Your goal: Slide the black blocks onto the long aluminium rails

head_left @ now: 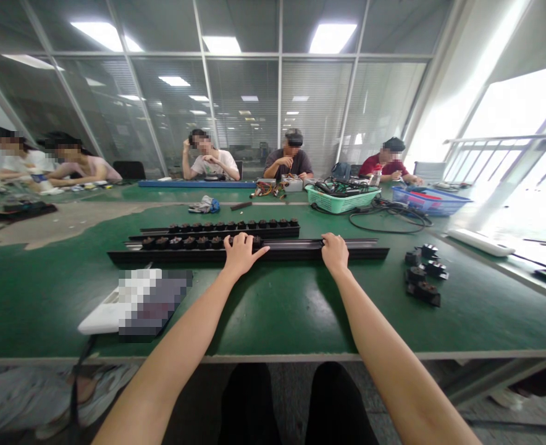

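A long black track rail (291, 254) lies crosswise on the green table, with a row of round black socket modules (189, 243) along its left part. Over the right end of that row rests my left hand (240, 254), its fingers spread and thumb pointing right; the modules beneath it are partly hidden. My right hand (335, 253) is closed around the rail farther right, where the silvery channel shows bare. Behind lies a second black rail (212, 233), also carrying a row of modules (249, 224). Several loose black modules (425, 272) sit to the right.
A white device (110, 309) lies at front left. Farther back are a grey-blue glove (205, 204), a green basket (342, 199) of cables, a blue basket (430, 201) and a black cable (388, 213). Several people sit across and to the left.
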`<act>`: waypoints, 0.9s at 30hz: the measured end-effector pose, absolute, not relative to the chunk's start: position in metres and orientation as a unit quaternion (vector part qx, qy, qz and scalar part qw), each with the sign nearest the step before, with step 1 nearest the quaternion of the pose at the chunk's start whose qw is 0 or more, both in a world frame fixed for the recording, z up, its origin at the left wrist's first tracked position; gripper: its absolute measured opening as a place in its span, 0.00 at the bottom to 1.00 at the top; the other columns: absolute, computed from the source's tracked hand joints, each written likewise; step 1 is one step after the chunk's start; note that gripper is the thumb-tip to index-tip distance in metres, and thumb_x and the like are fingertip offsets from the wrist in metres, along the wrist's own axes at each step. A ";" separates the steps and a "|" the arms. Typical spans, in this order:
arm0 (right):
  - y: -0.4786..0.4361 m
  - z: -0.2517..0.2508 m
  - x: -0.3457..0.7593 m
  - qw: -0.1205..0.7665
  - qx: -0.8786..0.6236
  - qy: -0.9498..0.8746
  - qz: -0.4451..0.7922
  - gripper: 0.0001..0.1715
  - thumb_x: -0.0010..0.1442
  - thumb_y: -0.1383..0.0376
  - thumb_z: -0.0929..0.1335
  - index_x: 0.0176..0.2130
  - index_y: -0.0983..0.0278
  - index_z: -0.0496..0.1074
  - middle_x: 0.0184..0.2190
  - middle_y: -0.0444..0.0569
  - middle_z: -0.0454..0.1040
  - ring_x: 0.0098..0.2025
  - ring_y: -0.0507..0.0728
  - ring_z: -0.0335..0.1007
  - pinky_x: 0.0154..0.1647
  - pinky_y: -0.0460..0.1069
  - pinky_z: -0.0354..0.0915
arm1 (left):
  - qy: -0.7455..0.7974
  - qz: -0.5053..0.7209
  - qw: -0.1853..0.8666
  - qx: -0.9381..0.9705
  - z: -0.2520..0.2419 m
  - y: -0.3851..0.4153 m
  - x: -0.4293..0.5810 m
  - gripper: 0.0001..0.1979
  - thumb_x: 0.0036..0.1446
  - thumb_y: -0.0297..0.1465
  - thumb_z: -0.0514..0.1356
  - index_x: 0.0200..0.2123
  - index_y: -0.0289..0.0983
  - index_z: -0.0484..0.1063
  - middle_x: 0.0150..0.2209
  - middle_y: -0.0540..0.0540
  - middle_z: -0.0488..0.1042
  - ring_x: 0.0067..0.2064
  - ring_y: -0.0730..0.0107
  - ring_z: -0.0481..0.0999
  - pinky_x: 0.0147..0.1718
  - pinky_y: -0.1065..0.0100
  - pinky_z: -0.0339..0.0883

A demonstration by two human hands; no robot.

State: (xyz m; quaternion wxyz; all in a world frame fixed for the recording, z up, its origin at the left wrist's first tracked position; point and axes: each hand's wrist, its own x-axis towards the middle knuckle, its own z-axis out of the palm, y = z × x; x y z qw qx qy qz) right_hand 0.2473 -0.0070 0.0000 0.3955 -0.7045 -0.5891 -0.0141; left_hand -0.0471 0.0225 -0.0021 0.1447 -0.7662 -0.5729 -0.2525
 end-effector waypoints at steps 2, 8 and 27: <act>-0.007 0.000 0.248 0.397 -0.708 -0.584 -0.013 0.27 0.64 0.76 0.59 0.54 0.65 0.79 0.54 0.53 0.78 0.61 0.63 0.66 0.63 0.54 0.61 | -0.575 -0.250 0.143 -0.766 -0.001 0.022 -0.047 0.35 0.66 0.58 0.46 0.56 0.38 0.72 0.57 0.34 0.71 0.60 0.47 0.68 0.67 0.40 0.43; -0.006 -0.002 0.248 0.396 -0.709 -0.584 -0.018 0.28 0.64 0.75 0.58 0.54 0.65 0.78 0.54 0.54 0.78 0.62 0.63 0.66 0.62 0.55 0.61 | -0.572 -0.253 0.150 -0.766 -0.001 0.022 -0.046 0.35 0.66 0.58 0.46 0.56 0.37 0.72 0.57 0.33 0.71 0.60 0.47 0.68 0.66 0.40 0.43; -0.006 -0.003 0.255 0.413 -0.724 -0.552 -0.011 0.28 0.63 0.76 0.59 0.54 0.65 0.78 0.54 0.55 0.77 0.62 0.63 0.64 0.61 0.54 0.62 | -0.572 -0.253 0.147 -0.766 -0.003 0.022 -0.047 0.34 0.66 0.58 0.47 0.56 0.38 0.72 0.57 0.34 0.71 0.60 0.48 0.68 0.67 0.41 0.42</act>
